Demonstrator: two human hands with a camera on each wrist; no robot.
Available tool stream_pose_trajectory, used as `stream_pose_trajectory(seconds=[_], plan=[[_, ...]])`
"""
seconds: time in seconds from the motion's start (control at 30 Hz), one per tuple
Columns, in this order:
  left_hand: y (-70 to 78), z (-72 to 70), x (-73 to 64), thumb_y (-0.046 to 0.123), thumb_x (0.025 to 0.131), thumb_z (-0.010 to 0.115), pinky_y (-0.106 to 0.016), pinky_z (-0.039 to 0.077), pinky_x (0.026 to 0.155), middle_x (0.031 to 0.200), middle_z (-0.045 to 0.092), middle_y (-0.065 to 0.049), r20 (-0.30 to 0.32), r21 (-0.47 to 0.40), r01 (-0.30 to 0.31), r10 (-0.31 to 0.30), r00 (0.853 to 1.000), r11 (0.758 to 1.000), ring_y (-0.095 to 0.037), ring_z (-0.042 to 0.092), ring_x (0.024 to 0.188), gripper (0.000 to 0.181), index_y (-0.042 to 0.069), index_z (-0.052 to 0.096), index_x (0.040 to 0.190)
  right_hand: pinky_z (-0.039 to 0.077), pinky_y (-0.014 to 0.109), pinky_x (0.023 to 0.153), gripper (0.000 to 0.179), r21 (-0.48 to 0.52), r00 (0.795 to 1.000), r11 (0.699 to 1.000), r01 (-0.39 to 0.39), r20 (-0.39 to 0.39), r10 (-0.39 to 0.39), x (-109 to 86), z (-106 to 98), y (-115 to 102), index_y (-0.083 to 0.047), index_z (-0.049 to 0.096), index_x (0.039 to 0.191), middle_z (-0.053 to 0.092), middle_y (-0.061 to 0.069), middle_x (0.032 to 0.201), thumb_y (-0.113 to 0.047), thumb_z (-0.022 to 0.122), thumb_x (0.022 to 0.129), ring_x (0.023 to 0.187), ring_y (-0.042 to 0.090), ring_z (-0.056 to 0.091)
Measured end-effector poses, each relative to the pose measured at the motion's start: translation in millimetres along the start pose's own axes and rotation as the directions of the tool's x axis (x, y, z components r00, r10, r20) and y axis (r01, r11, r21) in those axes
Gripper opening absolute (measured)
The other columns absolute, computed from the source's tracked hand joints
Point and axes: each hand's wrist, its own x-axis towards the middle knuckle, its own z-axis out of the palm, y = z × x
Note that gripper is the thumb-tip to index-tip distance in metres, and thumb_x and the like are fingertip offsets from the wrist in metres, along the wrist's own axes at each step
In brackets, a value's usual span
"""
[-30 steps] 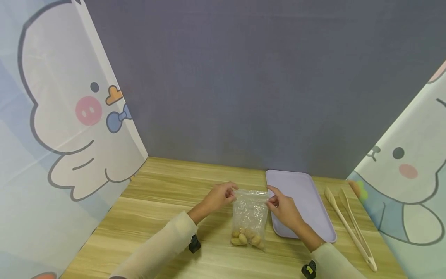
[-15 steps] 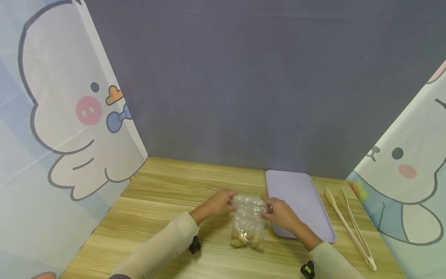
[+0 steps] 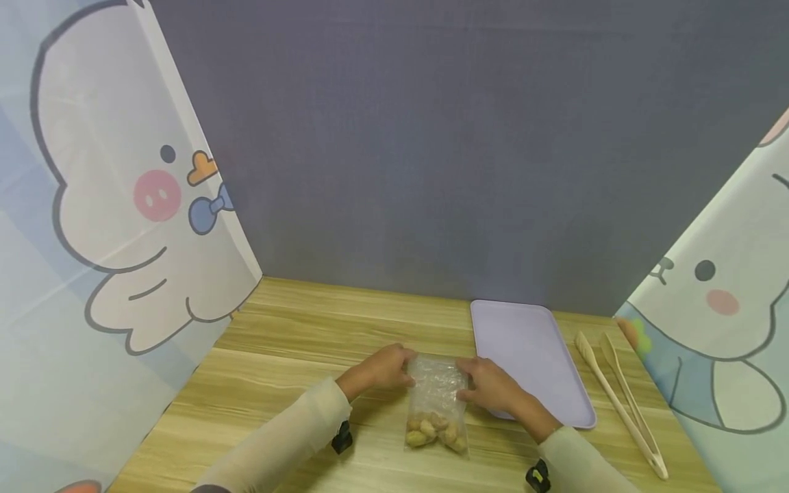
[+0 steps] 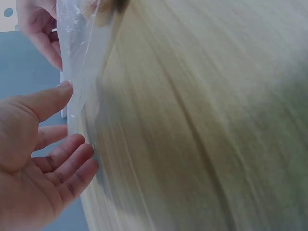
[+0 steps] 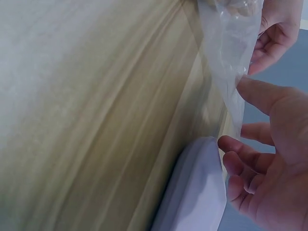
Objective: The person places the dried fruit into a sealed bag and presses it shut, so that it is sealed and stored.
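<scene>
A clear zip bag [image 3: 436, 387] lies on the wood-grain table, its several small yellowish-tan lumps [image 3: 434, 430] gathered at the near end. On its left side, my left hand [image 3: 383, 368] has thumb and index finger apart, their tips right at the bag's edge. My right hand [image 3: 491, 385] mirrors it on the other side. In the right wrist view, the right thumb [image 5: 255, 91] touches the plastic and the index finger is near the bag's upper corner. The other fingers are loosely bent around nothing. A similar loose hold-off shows in the left wrist view, with the left thumb [image 4: 55, 100] against the film.
A lilac tray [image 3: 524, 349] lies right behind my right hand. Further right are pale tongs [image 3: 622, 404], lying slantwise. A grey cloth wall [image 3: 431, 157] stands behind the table, with cartoon-printed panels at both sides.
The bag has moved slightly toward me and now lies flatter. Both hands have come down with it, going from pinching its top corners to spread fingers at its sides.
</scene>
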Motion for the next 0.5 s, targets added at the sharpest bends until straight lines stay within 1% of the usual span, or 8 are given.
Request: stream_pose_trajectory(seconds=[0.07, 0.13, 0.17, 0.23, 0.3, 0.37, 0.43, 0.5], plan=[[-1.0, 0.6, -2.0, 0.035, 0.091, 0.077, -0.028, 0.053, 0.085, 0.110, 0.064, 0.000, 0.013, 0.005, 0.011, -0.011, 1.000, 1.000, -0.012, 0.058, 0.099, 0.065, 0.008, 0.055, 0.146, 0.052, 0.049, 0.091, 0.065, -0.007, 1.000, 1.000, 0.012, 0.011, -0.012, 0.4, 3.0, 0.4, 0.004, 0.062, 0.134, 0.070, 0.014, 0.114, -0.030, 0.083, 0.083, 0.104, 0.030, 0.064], [-2.4, 1.0, -3.5, 0.035, 0.091, 0.077, -0.029, 0.053, 0.087, 0.113, 0.064, 0.000, 0.018, 0.006, 0.012, -0.012, 1.000, 1.000, -0.012, 0.058, 0.102, 0.066, 0.008, 0.055, 0.146, 0.051, 0.053, 0.096, 0.067, -0.017, 1.000, 1.000, 0.001, 0.021, 0.000, 0.3, 5.8, 0.6, 0.004, 0.060, 0.136, 0.068, 0.020, 0.122, -0.032, 0.082, 0.084, 0.112, 0.036, 0.063], [-3.2, 1.3, -3.9, 0.036, 0.091, 0.077, -0.028, 0.053, 0.087, 0.113, 0.064, 0.000, 0.018, 0.011, 0.008, -0.008, 1.000, 1.000, -0.012, 0.058, 0.102, 0.065, 0.008, 0.055, 0.145, 0.050, 0.054, 0.098, 0.068, -0.018, 1.000, 1.000, -0.007, 0.025, 0.007, 0.3, 7.0, 0.4, 0.003, 0.060, 0.137, 0.067, 0.021, 0.123, -0.033, 0.082, 0.084, 0.113, 0.037, 0.062], [-4.3, 1.8, -4.1, 0.035, 0.091, 0.077, -0.029, 0.053, 0.086, 0.113, 0.064, -0.001, 0.017, 0.016, -0.005, 0.005, 1.000, 1.000, -0.012, 0.058, 0.101, 0.062, 0.009, 0.057, 0.143, 0.050, 0.054, 0.098, 0.068, -0.026, 0.999, 0.999, -0.024, 0.028, 0.024, 0.7, 9.5, 0.4, 0.002, 0.060, 0.138, 0.066, 0.021, 0.124, -0.034, 0.082, 0.085, 0.114, 0.037, 0.062], [-5.2, 2.4, -3.4, 0.034, 0.090, 0.077, -0.028, 0.051, 0.083, 0.109, 0.064, 0.001, 0.010, 0.021, -0.024, 0.024, 1.000, 0.999, -0.011, 0.056, 0.098, 0.057, 0.009, 0.060, 0.139, 0.050, 0.054, 0.098, 0.067, -0.036, 0.999, 0.999, -0.038, 0.025, 0.039, 0.5, 10.6, 0.2, 0.000, 0.060, 0.138, 0.065, 0.021, 0.125, -0.035, 0.081, 0.085, 0.114, 0.038, 0.061], [-5.7, 3.2, -3.3, 0.034, 0.090, 0.077, -0.028, 0.050, 0.082, 0.107, 0.063, 0.002, 0.009, 0.019, -0.034, 0.034, 0.999, 0.999, -0.011, 0.055, 0.098, 0.055, 0.010, 0.060, 0.137, 0.050, 0.054, 0.097, 0.066, -0.044, 0.999, 0.998, -0.042, 0.019, 0.043, 0.6, 11.5, -0.1, -0.001, 0.061, 0.138, 0.065, 0.020, 0.125, -0.036, 0.081, 0.086, 0.113, 0.036, 0.061], [-6.0, 4.0, -3.7, 0.034, 0.090, 0.078, -0.029, 0.050, 0.084, 0.110, 0.063, 0.001, 0.009, 0.013, -0.032, 0.032, 0.999, 0.999, -0.013, 0.056, 0.101, 0.055, 0.011, 0.060, 0.137, 0.051, 0.053, 0.095, 0.065, -0.058, 0.999, 0.998, -0.035, 0.014, 0.036, 0.2, 12.1, 0.0, -0.001, 0.061, 0.137, 0.066, 0.019, 0.123, -0.036, 0.080, 0.086, 0.111, 0.035, 0.061], [-6.1, 5.0, -4.8, 0.035, 0.091, 0.077, -0.032, 0.051, 0.088, 0.117, 0.063, -0.002, 0.014, 0.012, -0.024, 0.024, 1.000, 1.000, -0.016, 0.057, 0.107, 0.057, 0.012, 0.059, 0.140, 0.051, 0.051, 0.090, 0.064, -0.075, 1.000, 0.997, -0.023, 0.007, 0.024, -0.6, 12.6, 0.1, -0.002, 0.062, 0.136, 0.066, 0.018, 0.122, -0.038, 0.080, 0.086, 0.109, 0.033, 0.060]])
